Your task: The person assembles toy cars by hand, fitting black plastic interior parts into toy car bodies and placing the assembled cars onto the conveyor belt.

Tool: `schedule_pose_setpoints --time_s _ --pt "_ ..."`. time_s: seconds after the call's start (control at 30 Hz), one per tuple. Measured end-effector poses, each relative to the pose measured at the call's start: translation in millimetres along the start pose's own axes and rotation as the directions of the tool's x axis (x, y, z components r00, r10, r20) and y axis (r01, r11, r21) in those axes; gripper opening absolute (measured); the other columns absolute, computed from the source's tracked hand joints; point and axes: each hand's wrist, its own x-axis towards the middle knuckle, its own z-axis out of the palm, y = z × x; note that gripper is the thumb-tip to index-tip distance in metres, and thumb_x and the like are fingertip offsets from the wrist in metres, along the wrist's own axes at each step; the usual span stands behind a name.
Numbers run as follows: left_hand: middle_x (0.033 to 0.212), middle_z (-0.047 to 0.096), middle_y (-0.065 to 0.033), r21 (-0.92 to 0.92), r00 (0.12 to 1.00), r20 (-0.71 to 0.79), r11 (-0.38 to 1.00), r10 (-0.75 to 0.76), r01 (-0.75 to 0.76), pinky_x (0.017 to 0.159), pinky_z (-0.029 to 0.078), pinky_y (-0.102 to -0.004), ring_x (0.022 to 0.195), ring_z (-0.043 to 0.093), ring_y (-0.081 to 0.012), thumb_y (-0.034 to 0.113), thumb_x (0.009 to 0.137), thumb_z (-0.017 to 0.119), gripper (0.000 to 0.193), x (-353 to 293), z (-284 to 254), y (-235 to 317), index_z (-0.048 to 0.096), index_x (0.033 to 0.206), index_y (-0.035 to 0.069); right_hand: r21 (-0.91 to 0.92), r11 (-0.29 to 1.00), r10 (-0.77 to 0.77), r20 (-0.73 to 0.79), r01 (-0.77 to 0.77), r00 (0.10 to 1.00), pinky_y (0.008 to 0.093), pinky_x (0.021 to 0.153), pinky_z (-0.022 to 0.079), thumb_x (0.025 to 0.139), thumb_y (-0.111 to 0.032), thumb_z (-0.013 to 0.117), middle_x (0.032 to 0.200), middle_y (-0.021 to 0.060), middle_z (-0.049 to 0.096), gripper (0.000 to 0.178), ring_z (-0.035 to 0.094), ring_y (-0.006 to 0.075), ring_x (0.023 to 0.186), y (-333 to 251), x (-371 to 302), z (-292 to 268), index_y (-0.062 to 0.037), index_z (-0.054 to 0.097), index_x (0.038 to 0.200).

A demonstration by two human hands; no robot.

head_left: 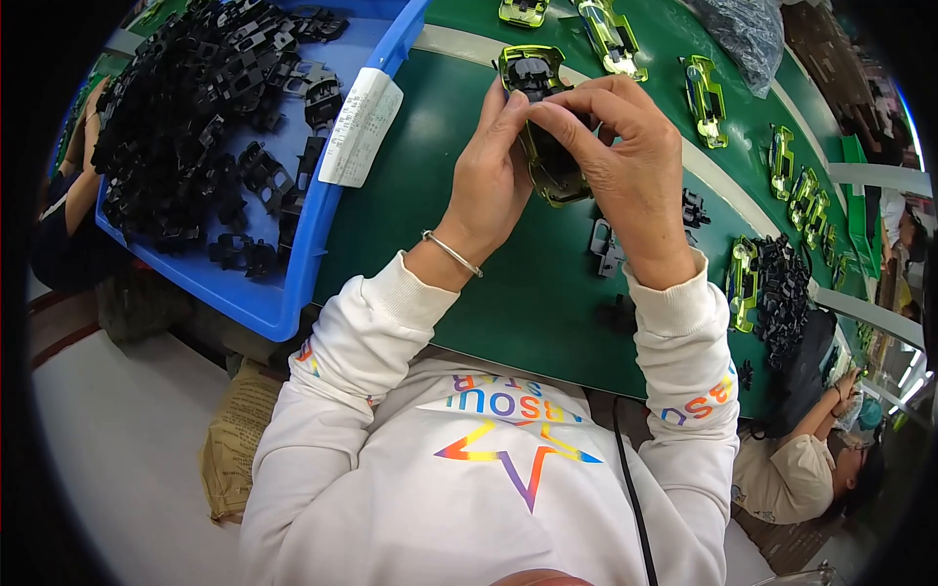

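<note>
Holds yellow-green toy car shell with black insides up over green table, between both hands; grips its left side with left hand, fingers half curled, thumb along the edge; bends right hand over its middle, thumb and forefinger nearly together; cannot tell whether on a small part; has loose black parts near right wrist, blue bin of heaped black brackets at left, more yellow-green shells beyond.

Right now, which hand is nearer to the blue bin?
Left. The left hand is right of the blue bin; the right hand is farther right, beyond the left.
</note>
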Motion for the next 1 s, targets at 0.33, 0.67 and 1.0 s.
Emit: schedule_pose_setpoints --time_s 0.33,0.67,1.0 --pt "0.127 0.056 -0.0119 -0.071 0.994 0.056 0.993 -0.091 0.095 0.102 0.048 -0.0346 0.118 0.059 -0.0191 0.025 0.11 0.029 0.036 -2 -5 -6 0.042 0.137 0.005 -0.144 0.973 -0.2 -0.13 0.181 0.971 0.0347 0.068 0.047 0.073 -0.022 0.085 0.085 0.0066 0.061 0.022 0.059 0.0233 0.079 21 9 8 -0.0047 0.072 0.076" --pt "0.124 0.058 -0.008 -0.117 0.982 0.067 0.976 -0.177 0.184 0.097 0.051 -0.0324 0.115 0.06 -0.0162 0.027 0.11 0.032 0.039 -1 -1 -1 0.041 0.141 0.006 -0.239 0.909 -0.327 0.098 0.341 0.94 0.0357 0.08 0.046 0.082 -0.007 0.073 0.1 0.0039 0.068 0.026 0.061 0.0238 0.091 21 -7 -27 -0.012 0.075 0.107" --pt "0.124 0.058 -0.0089 0.0 0.992 0.038 0.992 -0.123 0.123 0.098 0.05 -0.0326 0.114 0.06 -0.016 0.03 0.11 0.033 0.04 -1 -1 -4 0.04 0.141 0.006 -0.517 0.631 -0.615 0.123 0.579 0.779 0.0336 0.073 0.052 0.068 -0.002 0.069 0.099 0.0029 0.067 0.04 0.064 0.0232 0.081 24 -14 -25 -0.0063 0.071 0.108"
